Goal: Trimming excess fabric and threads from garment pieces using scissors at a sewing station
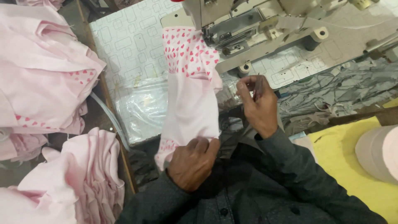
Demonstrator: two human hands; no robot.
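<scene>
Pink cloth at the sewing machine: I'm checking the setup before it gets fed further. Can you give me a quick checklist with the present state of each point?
1. Left hand grips the near end of the pink cloth: ok.
2. Heart-printed end lies at the sewing machine: ok.
3. Cloth lies flat: not ok, folds near the machine.
4. Right hand is clear of the needle: ok, it is raised beside the cloth.
5. What the right hand pinches: cannot tell, something thin and dark.
6. Needle position: cannot tell, hidden.
</scene>
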